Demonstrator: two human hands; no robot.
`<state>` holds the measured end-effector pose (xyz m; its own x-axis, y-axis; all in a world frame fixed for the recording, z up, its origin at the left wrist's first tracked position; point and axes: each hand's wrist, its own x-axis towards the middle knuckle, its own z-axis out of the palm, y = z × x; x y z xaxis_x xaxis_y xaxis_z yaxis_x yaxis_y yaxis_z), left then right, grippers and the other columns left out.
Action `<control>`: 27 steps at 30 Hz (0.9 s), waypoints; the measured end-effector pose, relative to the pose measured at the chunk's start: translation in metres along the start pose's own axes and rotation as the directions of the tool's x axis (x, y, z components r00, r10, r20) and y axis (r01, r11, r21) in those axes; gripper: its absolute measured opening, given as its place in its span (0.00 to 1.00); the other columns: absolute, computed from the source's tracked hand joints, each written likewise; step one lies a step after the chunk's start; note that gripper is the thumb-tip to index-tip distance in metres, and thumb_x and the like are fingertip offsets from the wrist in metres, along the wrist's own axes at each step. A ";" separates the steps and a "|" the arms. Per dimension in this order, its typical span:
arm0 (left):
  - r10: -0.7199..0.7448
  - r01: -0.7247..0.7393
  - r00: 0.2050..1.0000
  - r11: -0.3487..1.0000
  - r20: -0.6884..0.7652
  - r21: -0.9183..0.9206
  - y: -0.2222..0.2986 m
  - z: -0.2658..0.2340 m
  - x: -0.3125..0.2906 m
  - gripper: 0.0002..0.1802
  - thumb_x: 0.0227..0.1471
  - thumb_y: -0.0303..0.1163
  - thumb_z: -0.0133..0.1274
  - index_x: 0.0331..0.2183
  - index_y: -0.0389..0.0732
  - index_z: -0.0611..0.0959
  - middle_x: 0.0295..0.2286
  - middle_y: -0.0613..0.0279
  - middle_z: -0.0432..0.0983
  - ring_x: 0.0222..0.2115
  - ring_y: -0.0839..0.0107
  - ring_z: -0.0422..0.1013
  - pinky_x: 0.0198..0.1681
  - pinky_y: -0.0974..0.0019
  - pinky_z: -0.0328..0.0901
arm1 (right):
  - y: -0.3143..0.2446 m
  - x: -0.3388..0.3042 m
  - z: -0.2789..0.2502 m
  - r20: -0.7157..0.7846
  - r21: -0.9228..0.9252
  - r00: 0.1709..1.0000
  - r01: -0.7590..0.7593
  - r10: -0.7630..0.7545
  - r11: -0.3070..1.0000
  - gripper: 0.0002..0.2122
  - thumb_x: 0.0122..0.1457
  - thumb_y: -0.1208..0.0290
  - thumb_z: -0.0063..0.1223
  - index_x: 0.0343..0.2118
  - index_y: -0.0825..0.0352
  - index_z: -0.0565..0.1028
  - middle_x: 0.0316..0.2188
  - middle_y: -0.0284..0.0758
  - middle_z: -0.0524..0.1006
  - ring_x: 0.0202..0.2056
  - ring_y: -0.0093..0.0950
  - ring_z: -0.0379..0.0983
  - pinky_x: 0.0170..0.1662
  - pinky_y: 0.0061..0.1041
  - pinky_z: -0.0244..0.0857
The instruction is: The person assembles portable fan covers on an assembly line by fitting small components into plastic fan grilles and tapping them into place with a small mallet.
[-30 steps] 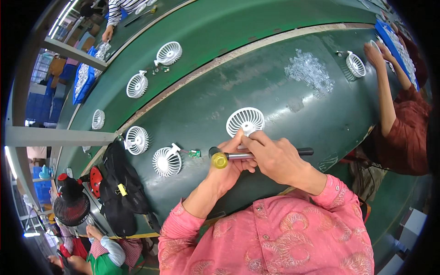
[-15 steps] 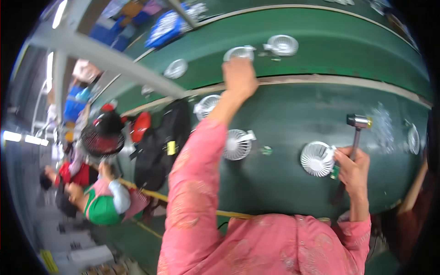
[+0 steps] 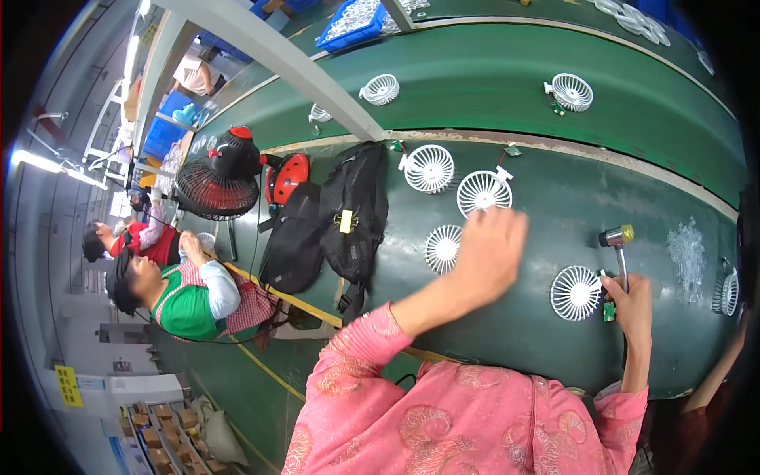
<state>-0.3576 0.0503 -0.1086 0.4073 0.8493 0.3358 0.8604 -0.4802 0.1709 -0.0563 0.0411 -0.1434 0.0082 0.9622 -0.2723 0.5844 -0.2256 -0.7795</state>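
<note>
My left hand [image 3: 491, 249] is closed at the near edge of a white round fan housing [image 3: 484, 192]; its fingertips are hidden. A wire joins that housing to a small green circuit board [image 3: 513, 150]. Two similar pieces, a fan housing [image 3: 428, 168] and another housing [image 3: 442, 248], lie to its left. In my right hand [image 3: 629, 305] is a small two-faced hammer [image 3: 617, 236], head up. The thumb and finger of that hand also meet the stem side of a fan housing [image 3: 575, 293], where a green circuit board [image 3: 609, 313] hangs.
A green conveyor belt [image 3: 475, 95] runs beyond the table, carrying several fan housings. Clear plastic bits [image 3: 685, 252] lie at the right, near another housing [image 3: 729, 291]. Black bags [image 3: 352, 222] and a black-red fan [image 3: 218, 178] stand left. Co-workers [image 3: 186, 301] sit farther left.
My left hand has come back from the belt to the table with a fan housing. My right hand keeps the hammer beside its housing. The whole view has shifted.
</note>
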 end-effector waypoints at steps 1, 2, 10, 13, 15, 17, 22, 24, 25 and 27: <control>0.079 -0.089 0.993 0.989 -0.089 -0.115 0.015 0.001 -0.008 0.20 0.46 0.31 0.57 0.41 0.33 0.75 0.40 0.50 0.71 0.41 0.55 0.68 0.40 0.53 0.62 | 0.002 -0.002 0.001 -0.039 -0.041 0.999 0.028 -0.029 0.999 0.12 0.55 0.70 0.60 0.22 0.76 0.76 0.14 0.35 0.72 0.16 0.21 0.64 0.20 0.27 0.56; 0.147 -0.168 0.982 0.963 -0.115 -0.208 0.029 0.002 -0.017 0.22 0.47 0.32 0.57 0.44 0.34 0.75 0.41 0.49 0.71 0.43 0.54 0.68 0.44 0.53 0.61 | 0.005 -0.008 -0.001 -0.085 -0.094 0.995 0.045 -0.053 0.995 0.13 0.54 0.70 0.61 0.22 0.77 0.76 0.14 0.37 0.72 0.17 0.23 0.65 0.22 0.29 0.58; 0.239 -0.238 0.970 0.919 -0.034 -0.316 0.065 0.044 -0.039 0.20 0.49 0.32 0.57 0.47 0.40 0.78 0.48 0.52 0.71 0.50 0.54 0.66 0.51 0.50 0.61 | -0.021 -0.026 -0.005 -0.131 0.161 0.991 0.031 -0.009 0.986 0.16 0.60 0.68 0.56 0.48 0.71 0.75 0.32 0.45 0.78 0.31 0.33 0.76 0.35 0.28 0.68; 0.230 -0.234 0.972 0.906 -0.054 -0.353 0.067 0.047 -0.040 0.24 0.48 0.29 0.59 0.49 0.39 0.78 0.49 0.56 0.70 0.50 0.54 0.66 0.45 0.54 0.66 | -0.033 -0.053 -0.016 -0.204 0.217 0.979 0.046 -0.001 0.975 0.15 0.62 0.71 0.53 0.49 0.72 0.74 0.28 0.40 0.76 0.27 0.28 0.73 0.32 0.25 0.67; 0.238 -0.240 0.970 0.894 -0.054 -0.378 0.070 0.050 -0.038 0.24 0.48 0.29 0.59 0.49 0.40 0.78 0.49 0.56 0.70 0.50 0.53 0.66 0.45 0.54 0.66 | -0.033 -0.069 -0.018 -0.386 0.056 0.874 0.341 -0.294 0.938 0.14 0.64 0.73 0.50 0.51 0.71 0.74 0.24 0.29 0.72 0.16 0.13 0.61 0.18 0.16 0.55; 0.239 -0.242 0.969 0.894 -0.054 -0.378 0.071 0.047 -0.037 0.24 0.47 0.29 0.60 0.49 0.40 0.78 0.49 0.56 0.70 0.49 0.53 0.66 0.44 0.55 0.66 | -0.026 -0.083 -0.010 -0.387 -0.081 0.815 0.437 -0.432 0.896 0.12 0.63 0.75 0.50 0.48 0.72 0.74 0.24 0.36 0.73 0.20 0.24 0.67 0.23 0.23 0.61; 0.249 -0.235 0.968 0.897 -0.010 -0.375 0.071 0.038 -0.036 0.23 0.46 0.28 0.60 0.47 0.40 0.79 0.48 0.57 0.71 0.49 0.54 0.66 0.48 0.52 0.63 | 0.001 -0.076 -0.011 -0.102 -0.087 0.987 0.117 -0.126 0.989 0.12 0.66 0.70 0.46 0.44 0.74 0.75 0.21 0.34 0.75 0.19 0.23 0.66 0.26 0.25 0.62; 0.274 -0.251 0.962 0.892 0.009 -0.376 0.064 0.031 -0.035 0.22 0.45 0.27 0.60 0.46 0.41 0.79 0.48 0.57 0.71 0.49 0.55 0.66 0.51 0.50 0.61 | 0.009 -0.064 -0.024 -0.264 0.082 0.964 0.021 0.001 0.996 0.13 0.65 0.65 0.49 0.39 0.73 0.77 0.17 0.29 0.73 0.19 0.18 0.64 0.24 0.23 0.60; 0.275 -0.251 0.962 0.891 0.009 -0.378 0.060 0.027 -0.037 0.22 0.45 0.26 0.60 0.46 0.41 0.80 0.48 0.58 0.71 0.49 0.56 0.66 0.51 0.50 0.60 | 0.015 -0.055 -0.032 -0.326 0.121 0.943 -0.026 0.064 0.992 0.13 0.64 0.64 0.51 0.37 0.72 0.77 0.17 0.29 0.72 0.19 0.17 0.64 0.23 0.22 0.59; 0.269 -0.245 0.963 0.894 0.012 -0.375 0.056 0.020 -0.039 0.21 0.44 0.24 0.60 0.44 0.42 0.80 0.47 0.59 0.71 0.49 0.57 0.66 0.52 0.50 0.59 | 0.025 -0.039 -0.050 -0.447 0.056 0.888 -0.098 0.113 0.994 0.13 0.61 0.63 0.55 0.35 0.72 0.78 0.19 0.30 0.76 0.19 0.16 0.67 0.24 0.21 0.61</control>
<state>-0.3188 -0.0050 -0.1310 0.6272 0.6915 0.3583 0.5547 -0.7196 0.4178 -0.0012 0.0059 -0.1243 0.4357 0.8967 -0.0780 0.5340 -0.3273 -0.7796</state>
